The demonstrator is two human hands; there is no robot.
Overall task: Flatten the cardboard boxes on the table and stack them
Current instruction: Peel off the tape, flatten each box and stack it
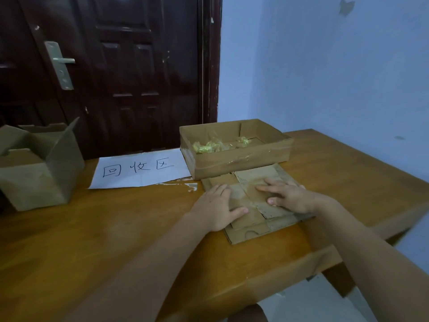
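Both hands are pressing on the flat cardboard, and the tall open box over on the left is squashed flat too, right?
Not quite. In the head view, both the left hand and right hand do press the flat cardboard, but the tall open box on the left stands unflattened, flaps up.

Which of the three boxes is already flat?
The flattened cardboard box under both hands; the shallow tray box behind it and the open-flapped box at far left stand unflattened.

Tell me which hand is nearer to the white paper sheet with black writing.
Left. The left hand lies just right of the white paper sheet; the right hand is farther right.
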